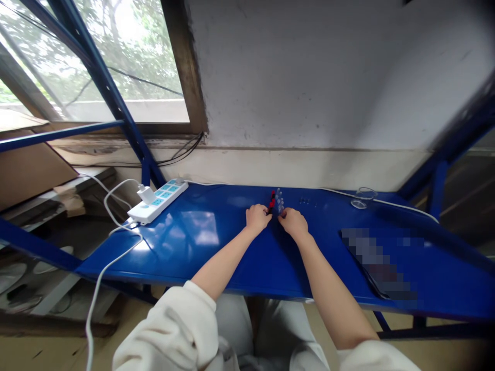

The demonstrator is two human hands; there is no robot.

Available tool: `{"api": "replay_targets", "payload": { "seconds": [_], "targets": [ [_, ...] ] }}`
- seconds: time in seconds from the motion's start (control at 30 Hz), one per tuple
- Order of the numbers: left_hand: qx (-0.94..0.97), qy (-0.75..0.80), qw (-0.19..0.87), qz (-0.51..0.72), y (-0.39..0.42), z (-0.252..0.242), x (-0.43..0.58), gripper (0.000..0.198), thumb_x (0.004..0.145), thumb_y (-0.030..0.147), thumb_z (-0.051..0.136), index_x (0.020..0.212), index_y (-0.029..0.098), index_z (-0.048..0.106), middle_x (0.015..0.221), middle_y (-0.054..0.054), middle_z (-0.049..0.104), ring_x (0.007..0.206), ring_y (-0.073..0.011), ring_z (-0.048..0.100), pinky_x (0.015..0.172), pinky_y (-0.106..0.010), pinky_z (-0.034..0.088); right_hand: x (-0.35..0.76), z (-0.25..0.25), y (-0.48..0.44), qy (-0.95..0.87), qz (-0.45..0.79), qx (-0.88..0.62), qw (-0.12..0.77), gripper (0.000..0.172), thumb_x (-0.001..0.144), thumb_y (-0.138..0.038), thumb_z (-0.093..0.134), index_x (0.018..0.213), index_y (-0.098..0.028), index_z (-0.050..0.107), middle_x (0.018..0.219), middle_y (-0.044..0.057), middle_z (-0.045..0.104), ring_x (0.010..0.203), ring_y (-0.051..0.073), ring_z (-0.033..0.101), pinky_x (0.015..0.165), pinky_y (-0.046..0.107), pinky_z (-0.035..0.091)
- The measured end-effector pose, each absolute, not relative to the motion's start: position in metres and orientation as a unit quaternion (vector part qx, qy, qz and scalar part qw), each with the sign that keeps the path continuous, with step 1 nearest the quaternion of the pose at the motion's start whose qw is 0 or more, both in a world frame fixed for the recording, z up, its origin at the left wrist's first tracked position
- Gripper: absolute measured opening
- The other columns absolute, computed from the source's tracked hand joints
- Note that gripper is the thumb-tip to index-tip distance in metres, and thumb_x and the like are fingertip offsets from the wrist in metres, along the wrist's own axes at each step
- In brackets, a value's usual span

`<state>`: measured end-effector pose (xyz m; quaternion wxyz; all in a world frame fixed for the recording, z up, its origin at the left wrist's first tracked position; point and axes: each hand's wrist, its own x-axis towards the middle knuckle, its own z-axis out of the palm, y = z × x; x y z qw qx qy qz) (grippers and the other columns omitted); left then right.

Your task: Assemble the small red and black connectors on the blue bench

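Observation:
My left hand [258,219] is over the middle of the blue table, its fingers closed on a small red-and-black object [272,200] that stands up from the fingertips. The kind of object is too small to tell. Just to its right is a row of small clear plastic pieces [280,200]. My right hand [294,222] has its fingertips pinched at the near end of that row, close to the left hand. A few tiny clear pieces [305,200] lie on the table beyond the right hand.
On the blue table [232,242], a white power strip [158,201] with a plugged-in adapter [146,194] lies left. A clear round container [359,204] stands back right, beside a white cable [402,206]. A dark flat item [365,268], partly pixelated, lies front right. Blue frame bars flank both sides.

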<state>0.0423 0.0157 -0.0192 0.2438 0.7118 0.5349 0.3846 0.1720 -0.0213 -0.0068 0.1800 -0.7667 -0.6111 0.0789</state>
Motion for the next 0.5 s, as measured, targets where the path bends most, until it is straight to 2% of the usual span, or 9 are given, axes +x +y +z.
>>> {"api": "replay_targets", "payload": {
  "seconds": [0.2,0.33,0.5],
  "targets": [
    [0.719,0.532,0.224,0.387,0.012,-0.019,0.036,0.01,0.056,0.023,0.07,0.059,0.019,0.061,0.062,-0.003,0.054,0.076,-0.0217,0.05,0.071,-0.03,0.032,0.174,-0.007,-0.02,-0.611,0.091,-0.77,0.16,0.021,0.074,-0.032,0.052,0.086,-0.018,0.06,0.084,0.012,0.065,0.074,0.023,0.061,0.053,0.026,0.038],
    [0.75,0.505,0.17,0.393,0.001,-0.012,0.027,0.021,0.065,0.024,0.064,0.086,0.021,0.063,0.077,-0.006,0.058,0.083,-0.0234,0.048,0.076,-0.032,0.029,0.174,-0.006,-0.02,-0.613,0.102,-0.769,0.151,0.022,0.074,-0.033,0.051,0.088,-0.018,0.059,0.083,0.012,0.064,0.075,0.023,0.061,0.052,0.026,0.038],
    [0.799,0.444,0.096,0.393,-0.024,-0.011,0.02,0.036,0.079,0.018,0.043,0.115,0.022,0.05,0.099,-0.01,0.057,0.092,-0.0236,0.046,0.078,-0.034,0.027,0.173,-0.005,-0.023,-0.619,0.1,-0.764,0.154,0.02,0.074,-0.031,0.05,0.087,-0.018,0.058,0.083,0.01,0.064,0.077,0.026,0.061,0.053,0.028,0.038]
  ]
}}
